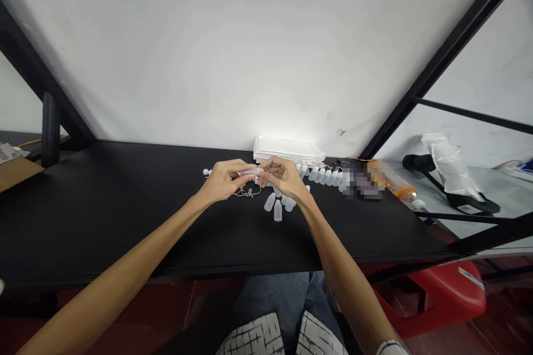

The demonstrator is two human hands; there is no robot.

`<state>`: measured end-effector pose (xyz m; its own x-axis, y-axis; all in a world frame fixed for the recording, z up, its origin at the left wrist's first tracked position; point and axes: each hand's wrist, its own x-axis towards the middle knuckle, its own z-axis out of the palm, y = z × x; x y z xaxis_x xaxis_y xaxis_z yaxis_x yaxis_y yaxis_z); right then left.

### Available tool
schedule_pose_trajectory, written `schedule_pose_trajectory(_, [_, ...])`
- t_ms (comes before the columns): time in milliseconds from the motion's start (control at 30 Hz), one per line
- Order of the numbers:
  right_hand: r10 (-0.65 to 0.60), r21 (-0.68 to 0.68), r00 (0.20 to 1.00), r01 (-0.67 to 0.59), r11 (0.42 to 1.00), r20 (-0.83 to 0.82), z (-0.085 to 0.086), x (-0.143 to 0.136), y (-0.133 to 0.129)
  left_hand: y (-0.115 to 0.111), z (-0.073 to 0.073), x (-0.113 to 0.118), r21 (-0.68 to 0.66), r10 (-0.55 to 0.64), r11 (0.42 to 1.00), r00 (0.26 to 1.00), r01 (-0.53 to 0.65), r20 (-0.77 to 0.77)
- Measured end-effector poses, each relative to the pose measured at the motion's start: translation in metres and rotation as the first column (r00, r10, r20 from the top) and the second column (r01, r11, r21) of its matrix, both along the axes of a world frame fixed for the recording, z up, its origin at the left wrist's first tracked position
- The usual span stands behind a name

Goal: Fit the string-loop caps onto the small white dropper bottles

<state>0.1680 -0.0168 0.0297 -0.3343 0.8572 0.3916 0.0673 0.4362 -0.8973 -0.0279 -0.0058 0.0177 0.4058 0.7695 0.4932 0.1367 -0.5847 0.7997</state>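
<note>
Held level between both hands above the black table is a small translucent plastic bottle (pixel 249 171). My left hand (pixel 224 180) is closed around its body. My right hand (pixel 285 177) pinches the neck end with thumb and fingertips, which partly hide that end. Below and behind the right hand lie several similar loose bottles (pixel 277 212). More bottles stand in a slanting row (pixel 326 176) to the right. Thin white cords (pixel 246 193) lie under the hands, and a small white piece (pixel 205 171) sits just left of the left hand.
A stack of white flat sheets (pixel 287 150) lies against the wall. To the right are a bottle with an orange label (pixel 400 184) and a blurred patch. Black bars (pixel 449 33) frame the table (pixel 104 205). A cardboard box (pixel 20 172) is left; a red stool (pixel 449 294) stands low right.
</note>
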Motion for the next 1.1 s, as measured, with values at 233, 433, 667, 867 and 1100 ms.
schedule_pose_trajectory(233, [-0.013, -0.029, 1.000, 0.013, 0.999, 0.001, -0.0036, -0.0016, 0.0024, 0.0019, 0.0020, -0.0016, 0.234, 0.098, 0.970, 0.989, -0.071, -0.107])
schedule_pose_trajectory(433, [-0.039, -0.017, 0.999, 0.039, 0.999, 0.016, -0.0044, -0.0022, 0.0026, 0.0025, 0.0047, -0.0039, 0.284, 0.103, 0.957, 0.985, -0.060, -0.139])
schedule_pose_trajectory(667, [-0.184, 0.137, 0.973, 0.165, 0.977, 0.141, -0.0003, -0.0041, -0.0010, 0.0073, 0.0059, -0.0063, 0.098, 0.030, 0.995, 0.972, -0.008, -0.231])
schedule_pose_trajectory(867, [-0.130, 0.088, 0.973, 0.115, 0.990, 0.189, -0.0022, -0.0020, 0.0000, 0.0065, 0.0054, -0.0051, 0.109, 0.031, 0.994, 0.966, -0.003, -0.256])
schedule_pose_trajectory(1100, [-0.109, 0.040, 0.980, 0.104, 0.994, 0.164, -0.0055, -0.0023, 0.0011, 0.0044, 0.0067, -0.0055, 0.239, 0.096, 0.971, 0.953, -0.027, -0.286])
